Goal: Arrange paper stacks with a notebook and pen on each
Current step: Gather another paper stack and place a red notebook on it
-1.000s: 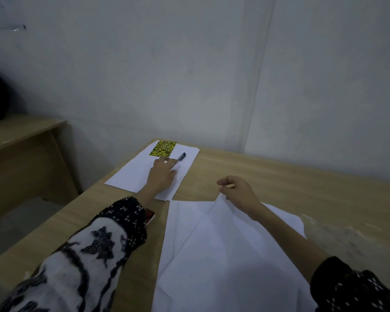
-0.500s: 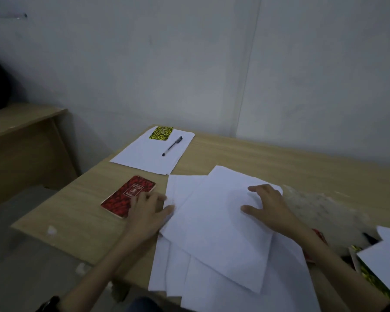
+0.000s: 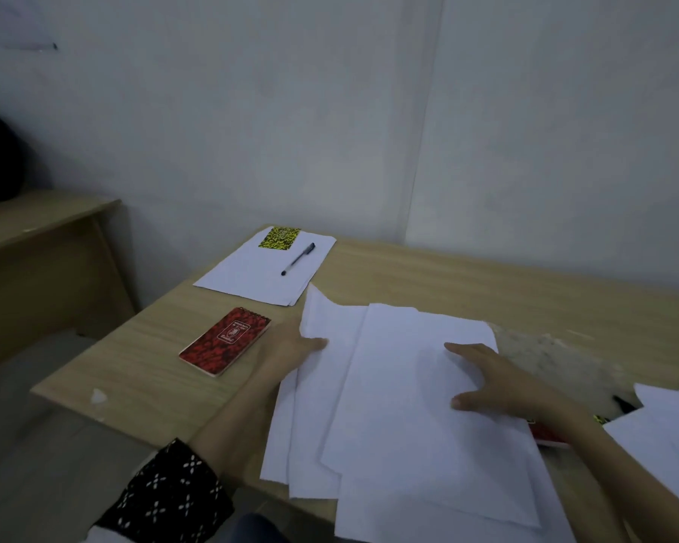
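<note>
Paper sheets [image 3: 389,405] lay fanned, uneven, between both hands, near edge overhanging surface [image 3: 467,284]. Left hand [image 3: 291,342] pinched left edge of sheets; right hand [image 3: 490,382] pressed flat on top, fingers spread. Red notebook [image 3: 225,340] lay just left of left hand. Finished stack [image 3: 259,272] with pen [image 3: 298,259] lay beyond it. Risk: loose sheets sliding off during squaring.

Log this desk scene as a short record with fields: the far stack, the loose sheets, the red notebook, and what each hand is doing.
far stack: squared sheets, yellow notebook and pen on top
loose sheets: fanned, unsquared, near table edge
red notebook: on bare table, left of loose sheets
left hand: at loose sheets' left edge
right hand: flat on top sheet
</note>
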